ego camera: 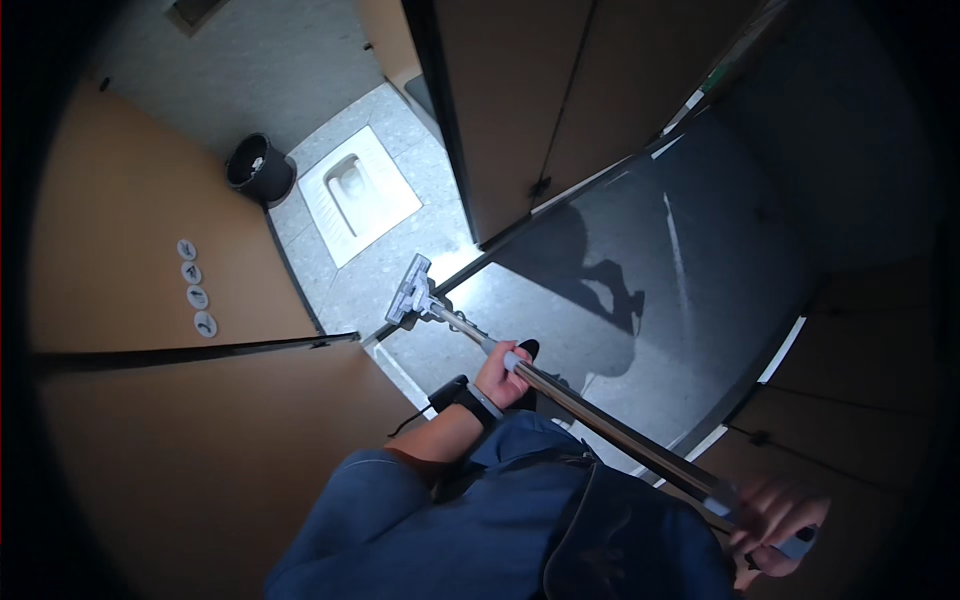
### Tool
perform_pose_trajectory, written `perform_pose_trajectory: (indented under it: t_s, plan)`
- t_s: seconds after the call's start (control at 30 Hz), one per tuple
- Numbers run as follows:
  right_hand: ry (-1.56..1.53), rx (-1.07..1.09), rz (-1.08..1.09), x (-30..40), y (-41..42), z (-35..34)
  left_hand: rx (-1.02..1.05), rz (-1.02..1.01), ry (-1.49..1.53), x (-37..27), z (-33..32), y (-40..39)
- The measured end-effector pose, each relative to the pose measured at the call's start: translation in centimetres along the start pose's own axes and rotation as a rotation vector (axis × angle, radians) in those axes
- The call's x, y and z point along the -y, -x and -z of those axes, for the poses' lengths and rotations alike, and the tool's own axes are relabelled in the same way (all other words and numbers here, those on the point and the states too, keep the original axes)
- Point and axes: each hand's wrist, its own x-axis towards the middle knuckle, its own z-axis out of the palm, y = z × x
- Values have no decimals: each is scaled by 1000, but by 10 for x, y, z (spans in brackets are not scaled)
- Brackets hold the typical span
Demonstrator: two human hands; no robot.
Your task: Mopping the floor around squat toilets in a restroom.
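Note:
A long metal mop pole runs from the lower right towards the stall doorway. My left hand wraps around the pole near its middle, at a grey collar. At the pole's upper end, at the lower right, my right hand grips the grey handle and looks blurred. The grey flat mop head, its pad side not clearly seen, is at the threshold of the stall. Beyond it a white squat toilet is set in the tiled floor.
A black waste bin with some paper inside stands in the stall's corner. Brown partitions flank the doorway, the left one bearing several round stickers. A dark stall door rises at the right. Shadows fall across the grey floor.

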Motion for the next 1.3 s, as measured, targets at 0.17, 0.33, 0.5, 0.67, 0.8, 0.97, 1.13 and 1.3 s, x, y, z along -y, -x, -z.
perform_pose_trajectory:
  t_s: [0.17, 0.33, 0.5, 0.67, 0.8, 0.97, 1.13, 1.3]
  plan:
    - [-114, -285, 109, 16, 37, 45, -94, 271, -22, 61, -55, -28]
    - [-11, -392, 109, 33, 98, 91, -167, 615, -262, 124, -78, -59]
    - [-48, -246, 190, 33, 172, 137, -177, 821, -508, 201, -83, -97]
    - [-12, -868, 199, 34, 227, 120, -512, 893, -734, 329, -130, -104]
    - [25, -1336, 203, 52, 305, 89, -303, 1179, -945, 440, -113, -113]
    - [105, -1692, 210, 61, 376, 67, -377, 1379, -1232, 550, -91, -100]
    - [384, -2035, 108, 92, 399, 77, -283, 2055, -1269, 660, -94, -96]
    - [586, -2416, 88, 95, 376, 41, 384, 2182, -2107, 703, -87, -89]
